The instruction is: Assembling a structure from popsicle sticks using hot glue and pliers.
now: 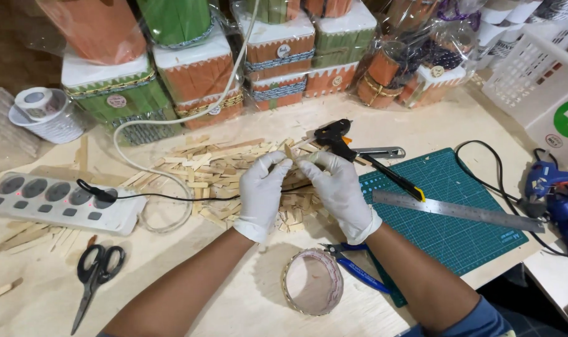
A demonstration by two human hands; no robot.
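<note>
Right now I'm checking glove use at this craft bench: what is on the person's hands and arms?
Both the left hand and right hand wear thin white disposable gloves that end at the wrists. The forearms are uncovered. A blue sleeve shows at the right upper arm.

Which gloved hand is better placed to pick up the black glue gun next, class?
The right hand, probably. The black glue gun lies just beyond its fingertips, on its own side. The left hand is farther away and would need to cross over. Both hands pinch a small pale wooden stick piece.
</note>
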